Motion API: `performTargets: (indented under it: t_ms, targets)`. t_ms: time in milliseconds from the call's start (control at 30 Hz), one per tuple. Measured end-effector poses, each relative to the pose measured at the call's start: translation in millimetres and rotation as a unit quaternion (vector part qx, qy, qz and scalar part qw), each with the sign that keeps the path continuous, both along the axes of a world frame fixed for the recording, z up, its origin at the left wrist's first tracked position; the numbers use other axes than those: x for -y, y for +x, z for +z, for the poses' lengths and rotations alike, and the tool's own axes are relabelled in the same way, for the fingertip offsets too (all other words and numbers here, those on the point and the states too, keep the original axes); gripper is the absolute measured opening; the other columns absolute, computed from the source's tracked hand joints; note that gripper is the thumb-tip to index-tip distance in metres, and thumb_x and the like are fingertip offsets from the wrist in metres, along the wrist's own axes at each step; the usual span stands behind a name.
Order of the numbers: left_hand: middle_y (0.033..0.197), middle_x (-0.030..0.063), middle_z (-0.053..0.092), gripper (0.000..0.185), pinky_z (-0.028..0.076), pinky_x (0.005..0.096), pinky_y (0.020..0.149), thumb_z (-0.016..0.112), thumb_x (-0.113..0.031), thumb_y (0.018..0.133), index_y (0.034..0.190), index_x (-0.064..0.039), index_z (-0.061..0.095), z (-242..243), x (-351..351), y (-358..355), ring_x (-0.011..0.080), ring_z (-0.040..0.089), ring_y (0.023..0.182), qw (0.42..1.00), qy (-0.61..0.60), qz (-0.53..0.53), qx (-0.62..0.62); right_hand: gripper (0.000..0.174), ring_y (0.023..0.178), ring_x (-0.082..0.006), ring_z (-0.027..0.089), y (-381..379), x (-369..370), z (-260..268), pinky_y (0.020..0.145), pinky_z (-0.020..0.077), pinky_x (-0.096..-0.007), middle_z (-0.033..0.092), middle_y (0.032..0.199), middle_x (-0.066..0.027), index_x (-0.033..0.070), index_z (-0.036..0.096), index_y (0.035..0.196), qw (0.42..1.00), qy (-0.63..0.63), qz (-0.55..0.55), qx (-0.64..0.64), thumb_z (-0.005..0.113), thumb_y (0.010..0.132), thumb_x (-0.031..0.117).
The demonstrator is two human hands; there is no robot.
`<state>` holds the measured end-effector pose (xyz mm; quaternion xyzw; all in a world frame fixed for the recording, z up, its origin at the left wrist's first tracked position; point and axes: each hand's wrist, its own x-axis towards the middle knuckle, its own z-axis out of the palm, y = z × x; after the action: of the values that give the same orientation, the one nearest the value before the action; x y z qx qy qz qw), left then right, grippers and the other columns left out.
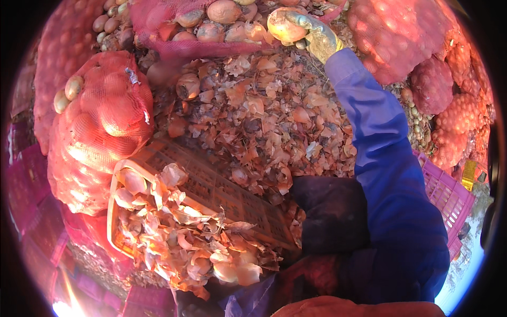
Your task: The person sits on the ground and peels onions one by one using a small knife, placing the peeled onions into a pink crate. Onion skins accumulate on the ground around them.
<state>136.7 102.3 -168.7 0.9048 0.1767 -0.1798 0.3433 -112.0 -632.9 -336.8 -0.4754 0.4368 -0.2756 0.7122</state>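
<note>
My right hand (pixel 321 39), in a soiled glove, reaches out at the top of the view with its fingers curled around an onion (pixel 284 31). Just left of it lies an open pink mesh sack (pixel 222 48), with several loose onions (pixel 224 12) on it. My left hand is out of view. Close to my body, an orange plastic crate (pixel 222 194) holds a heap of dry onion skins (pixel 186 233) with some onions among them. Papery skins (pixel 269 107) thickly cover the ground between the crate and the sack.
A full red mesh sack of onions (pixel 103 119) stands against the crate's left end, two small onions resting on it. More filled sacks (pixel 396 35) line the right. Purple crates (pixel 443 194) stand at the right and lower left. A single onion (pixel 187 86) lies among the skins.
</note>
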Motion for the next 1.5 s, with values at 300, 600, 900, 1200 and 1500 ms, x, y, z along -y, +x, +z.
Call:
performTargets:
  t_ms: [300,600,900,1200,1500]
  targets:
    - [0.071,-0.0053,0.044,0.010,0.032,0.0208,0.046,0.060,-0.017,0.090,0.092,-0.022,0.052,17,-58,12,0.0074,0.042,0.055,0.995,-0.078,-0.053,0.025,0.088,0.076,-0.0330,0.073,-3,-150,120,0.055,0.0591,-0.0325,0.069,0.104,-0.0300,0.004,0.049,0.140,0.972,0.072,0.030,0.223,0.049,0.088,0.075]
    - [0.071,-0.0040,0.048,0.011,0.035,0.0214,0.049,0.061,-0.013,0.089,0.096,-0.018,0.055,68,-11,-47,0.0080,0.046,0.057,0.949,-0.186,-0.255,-0.025,0.085,0.105,-0.0364,0.068,-10,-292,255,0.069,0.0594,-0.0372,0.058,0.131,-0.0247,0.004,0.044,0.145,0.948,0.031,0.115,0.297,0.062,0.087,0.064]
    - [0.077,0.0071,0.072,0.021,0.056,0.0285,0.066,0.066,-0.001,0.086,0.106,0.000,0.073,148,64,-121,0.0128,0.069,0.069,0.736,-0.278,-0.594,0.171,0.071,0.111,-0.0161,0.063,-24,-435,316,0.076,0.0536,-0.0271,0.063,0.125,-0.0080,0.001,0.051,0.138,0.951,-0.149,0.142,0.232,0.074,0.083,0.041]
    - [0.075,0.0079,0.071,0.016,0.055,0.0279,0.062,0.065,-0.002,0.088,0.102,0.000,0.073,160,13,-139,0.0116,0.068,0.067,0.760,-0.290,-0.570,0.114,0.068,0.120,-0.0208,0.058,-23,-504,314,0.105,0.0454,-0.0362,0.060,0.130,-0.0114,-0.001,0.052,0.136,0.930,-0.229,0.159,0.241,0.080,0.078,0.019]
    - [0.068,0.0068,0.068,0.011,0.053,0.0291,0.057,0.067,-0.010,0.088,0.096,-0.005,0.073,150,-9,-142,0.0137,0.067,0.060,0.777,-0.297,-0.555,0.004,0.084,0.121,-0.0245,0.058,-33,-536,309,0.104,0.0471,-0.0377,0.056,0.137,-0.0174,-0.006,0.046,0.139,0.884,-0.435,0.096,0.144,0.088,0.073,0.026]
